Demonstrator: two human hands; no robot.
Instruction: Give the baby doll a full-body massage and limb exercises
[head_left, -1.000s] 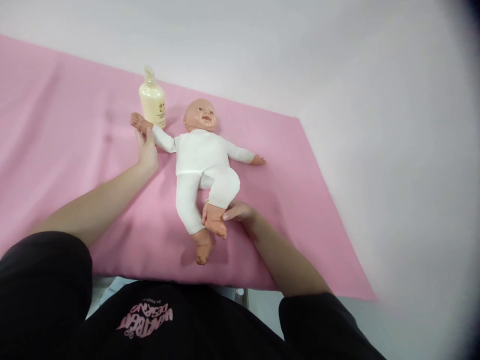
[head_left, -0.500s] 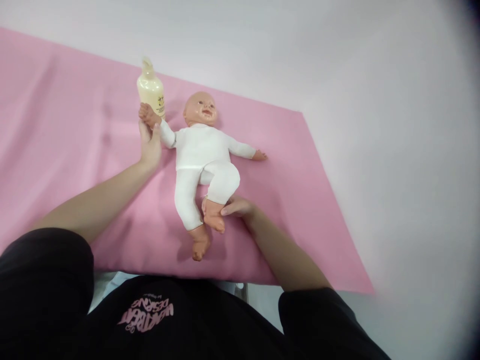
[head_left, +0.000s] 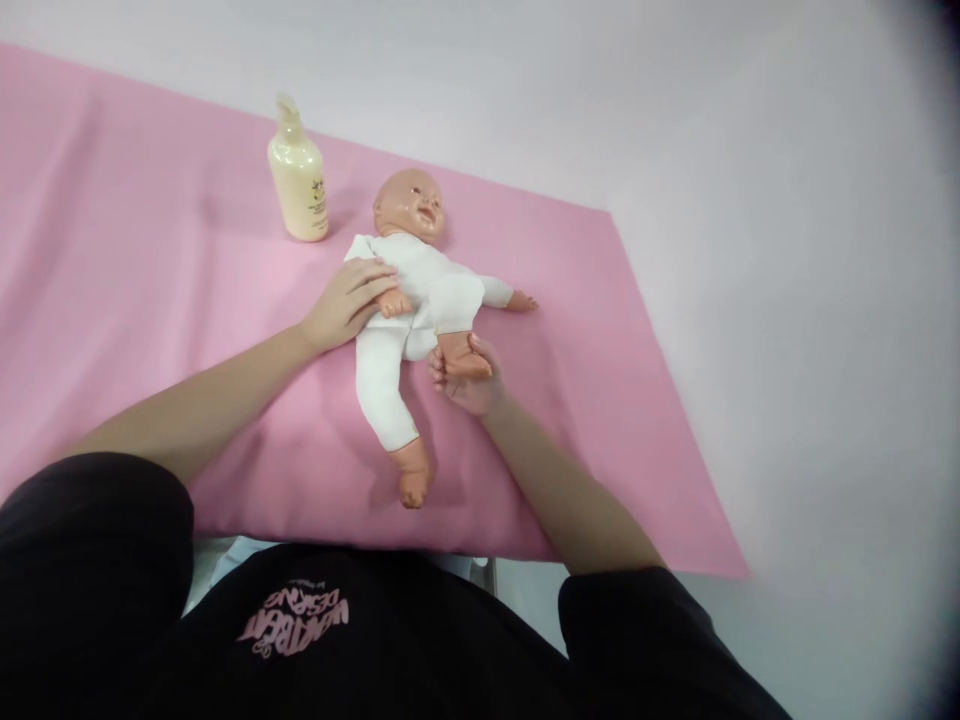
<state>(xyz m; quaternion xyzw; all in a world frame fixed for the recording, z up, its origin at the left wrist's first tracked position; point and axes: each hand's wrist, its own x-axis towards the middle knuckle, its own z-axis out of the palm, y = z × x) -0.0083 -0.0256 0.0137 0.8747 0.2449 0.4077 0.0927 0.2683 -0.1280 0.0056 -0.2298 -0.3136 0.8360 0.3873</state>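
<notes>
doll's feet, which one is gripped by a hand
The foot on the sharply bent leg, gripped by the right hand. The lower foot, on the straighter leg, is free of any hand.

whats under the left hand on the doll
Past the left hand, the doll's hand pokes out, and part of its white sleeve shows above. Between them the doll's forearm is covered and cannot be seen.
</notes>
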